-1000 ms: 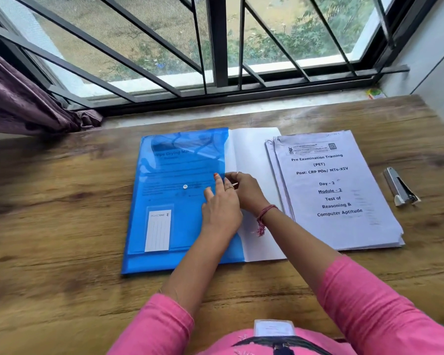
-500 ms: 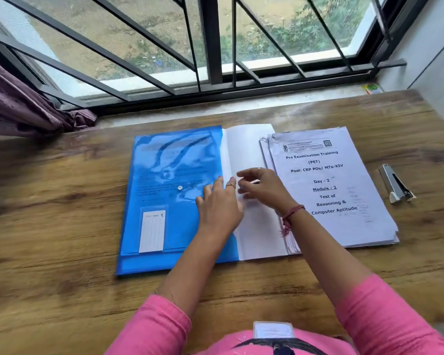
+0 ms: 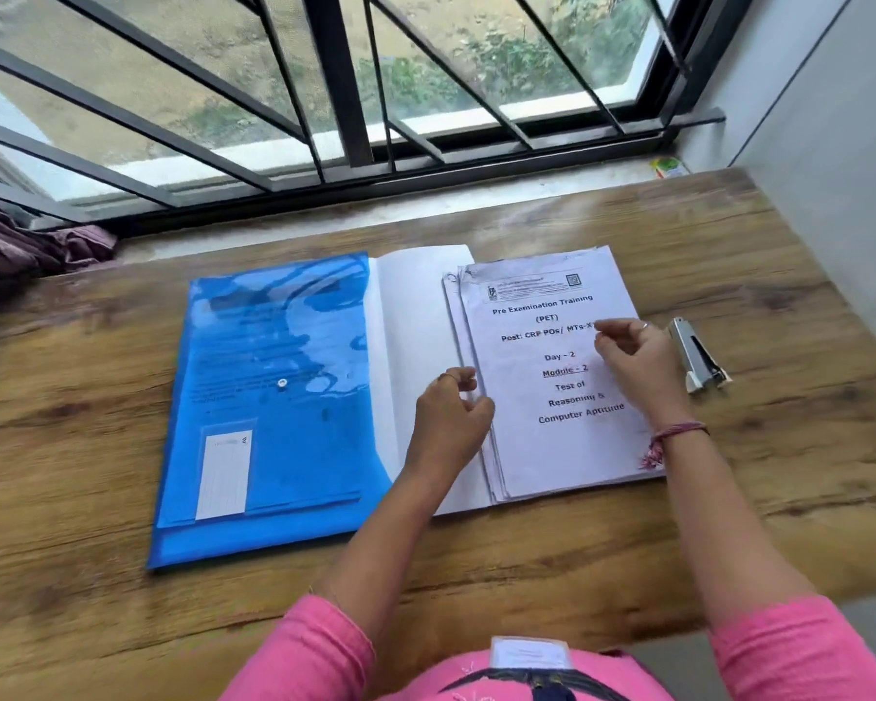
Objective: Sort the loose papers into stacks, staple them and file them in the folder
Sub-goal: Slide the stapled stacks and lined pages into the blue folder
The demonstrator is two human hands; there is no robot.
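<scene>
Blue folder (image 3: 274,397) holds some sheets; printed stack (image 3: 552,376) unfiled beside stapler (image 3: 696,356). Left hand (image 3: 448,422), right hand (image 3: 633,356) loosely curled above stack, gripping nothing.

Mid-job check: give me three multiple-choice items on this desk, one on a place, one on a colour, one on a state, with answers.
1. Where does the grey metal stapler lie?
A. right of the printed paper stack
B. on the folder
C. on the windowsill

2. What colour is the translucent plastic folder?
A. green
B. blue
C. red

3. What is the right hand doing?
A. gripping the stapler
B. pressing on the folder
C. holding nothing, over the paper stack

Answers: 1 A, it lies on the wooden table beyond the stack's right edge. 2 B, its cover is plainly blue. 3 C, its fingers are loosely curled and hold nothing.
</scene>
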